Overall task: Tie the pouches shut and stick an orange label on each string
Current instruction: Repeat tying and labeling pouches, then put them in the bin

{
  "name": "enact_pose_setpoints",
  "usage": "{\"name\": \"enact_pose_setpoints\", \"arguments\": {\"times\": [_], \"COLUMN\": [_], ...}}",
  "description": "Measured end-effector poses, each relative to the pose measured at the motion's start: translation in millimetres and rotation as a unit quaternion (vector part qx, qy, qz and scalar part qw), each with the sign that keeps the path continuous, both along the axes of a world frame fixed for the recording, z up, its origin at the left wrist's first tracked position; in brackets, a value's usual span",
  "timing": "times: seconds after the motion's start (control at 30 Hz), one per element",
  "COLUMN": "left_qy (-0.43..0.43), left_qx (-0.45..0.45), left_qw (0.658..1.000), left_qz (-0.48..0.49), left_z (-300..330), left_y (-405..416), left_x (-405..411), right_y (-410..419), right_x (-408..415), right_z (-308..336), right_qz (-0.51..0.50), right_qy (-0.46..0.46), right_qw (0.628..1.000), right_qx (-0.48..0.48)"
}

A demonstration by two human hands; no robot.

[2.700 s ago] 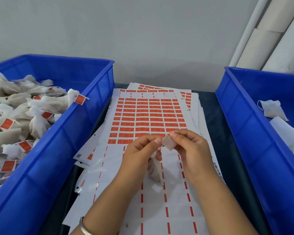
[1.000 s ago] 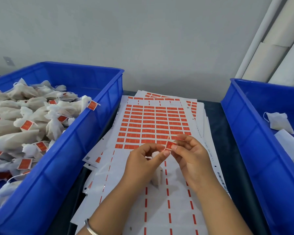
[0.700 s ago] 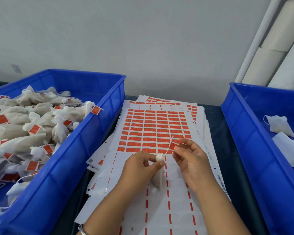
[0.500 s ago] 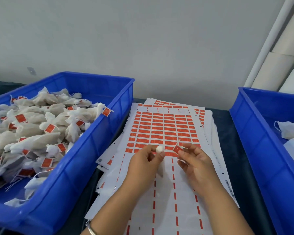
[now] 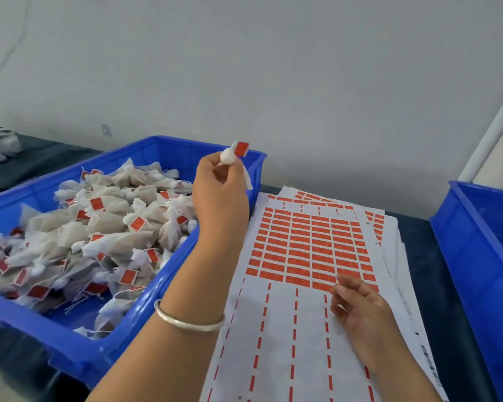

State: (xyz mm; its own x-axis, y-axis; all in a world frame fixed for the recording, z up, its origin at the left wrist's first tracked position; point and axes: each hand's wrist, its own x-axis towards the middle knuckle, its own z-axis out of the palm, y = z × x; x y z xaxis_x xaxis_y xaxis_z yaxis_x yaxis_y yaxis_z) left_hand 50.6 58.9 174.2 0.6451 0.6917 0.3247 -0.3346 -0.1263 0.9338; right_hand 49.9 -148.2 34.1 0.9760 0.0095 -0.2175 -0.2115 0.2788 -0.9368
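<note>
Across the dark table [image 5: 436,256] the biggest thing is the left blue bin [image 5: 169,288], heaped with tied white pouches [image 5: 105,227] that already carry orange tags. A second blue bin [image 5: 476,256] stands at the right edge, its contents out of view. Between them lies a stack of label sheets [image 5: 299,329], the top one part peeled: full orange rows toward the wall, bare backing toward the person.

Smaller again, the left hand [image 5: 219,195] is raised over the left bin's inner corner, fingers curled round one pouch [image 5: 228,155] at its gathered neck. The white knot pokes up out of the fist, and an orange label [image 5: 241,148] sticks out just beside it toward the wall. A fold of the bag shows below the fingers at the right, so the pouch's long axis seems to run roughly upright, neck uppermost; most of the body is hidden in the hand.

Judging by its look, the pouch is light, soft, thin fabric, easily crushed, so the bunched neck is the sound place to hold it.

The right hand [image 5: 357,307] rests on the sheet by the lowest orange row, fingers loosely bent, holding nothing.
</note>
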Motion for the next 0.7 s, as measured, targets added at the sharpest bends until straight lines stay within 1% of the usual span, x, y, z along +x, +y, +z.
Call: {"name": "enact_pose_setpoints", "arguments": {"times": [0.07, 0.13, 0.2, 0.27, 0.3, 0.37, 0.5, 0.6, 0.7], "left_qy": [-0.001, 0.026, 0.077, 0.144, 0.163, 0.170, 0.175, 0.190, 0.172], "left_qx": [-0.029, -0.023, -0.004, 0.039, 0.059, 0.080, 0.081, 0.079, 0.071], "left_qw": [0.999, 0.999, 0.996, 0.988, 0.984, 0.982, 0.980, 0.976, 0.978], "left_qz": [0.022, 0.037, 0.039, 0.042, 0.035, 0.001, -0.057, -0.067, -0.098], "left_z": [6, 9, 7, 3, 0, -8, -29, -41, -55], "left_y": [8, 18, 25, 30, 30, 26, 7, -13, -31], "left_x": [11, 21, 31, 39, 41, 43, 36, 28, 19], "right_y": [0, 1, 1, 1, 1, 2, 5, 6, 7], "right_x": [0, 1, 2, 2, 2, 2, -1, -3, -5], "right_z": [-1, -2, -2, -3, -3, -3, -2, -4, -4], "right_qz": [0.001, 0.000, -0.001, -0.005, -0.005, -0.004, -0.012, -0.013, -0.021], "right_qy": [0.003, 0.004, 0.004, 0.007, 0.008, 0.006, -0.003, -0.003, 0.001], "right_qw": [1.000, 1.000, 1.000, 1.000, 1.000, 1.000, 0.998, 0.996, 0.995], "right_qx": [0.000, -0.004, -0.012, -0.020, -0.023, -0.028, -0.066, -0.084, -0.095]}}
